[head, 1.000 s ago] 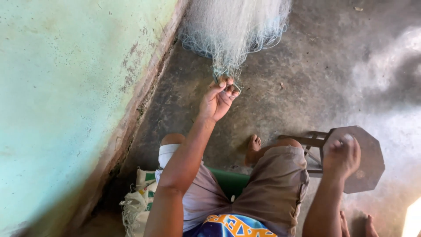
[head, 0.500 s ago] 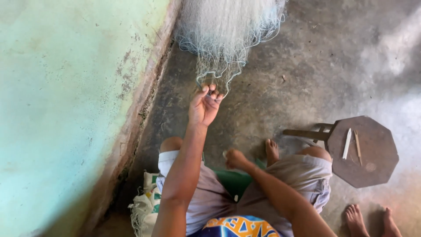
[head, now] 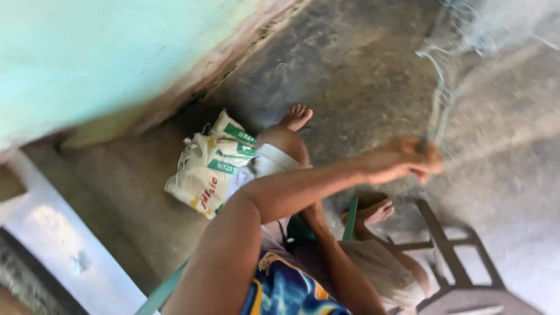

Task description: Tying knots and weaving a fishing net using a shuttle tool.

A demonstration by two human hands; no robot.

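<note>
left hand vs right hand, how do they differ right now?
The left hand is stretched out over the floor, gripping strands of the fishing net; the right hand is tucked low by the lap, hidden behind the left arm. The left hand shows, blurred; the right shows only its forearm. Both are bare.

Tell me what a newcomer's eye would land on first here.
First the outstretched left hand, right of centre, pinching the blurred pale fishing net that trails to the upper right. Next the white woven sack with green and red print, lying on the concrete floor beside the person's knee. The turquoise wall fills the upper left.
</note>
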